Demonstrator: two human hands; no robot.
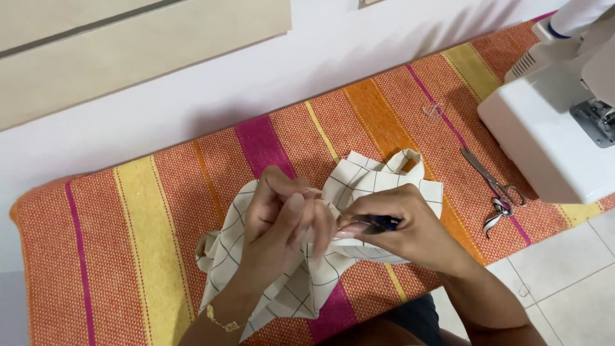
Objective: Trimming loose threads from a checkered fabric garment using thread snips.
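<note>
A piece of cream fabric (pixel 368 179) with a thin dark grid lies bunched on a striped cloth (pixel 160 224). My left hand (pixel 278 218) pinches a fold of the fabric near its middle, fingers closed on it. My right hand (pixel 403 227) holds a small dark tool (pixel 378 223) with a metal tip, pointed left at the fold that the left hand holds. The two hands nearly touch above the fabric. A thin gold bracelet (pixel 221 320) sits on my left wrist.
The striped cloth in orange, yellow and magenta covers a bench against a white wall (pixel 192 109). Metal scissors (pixel 496 186) lie to the right, next to a white sewing machine (pixel 551 128). A tiled floor (pixel 564 275) shows at lower right.
</note>
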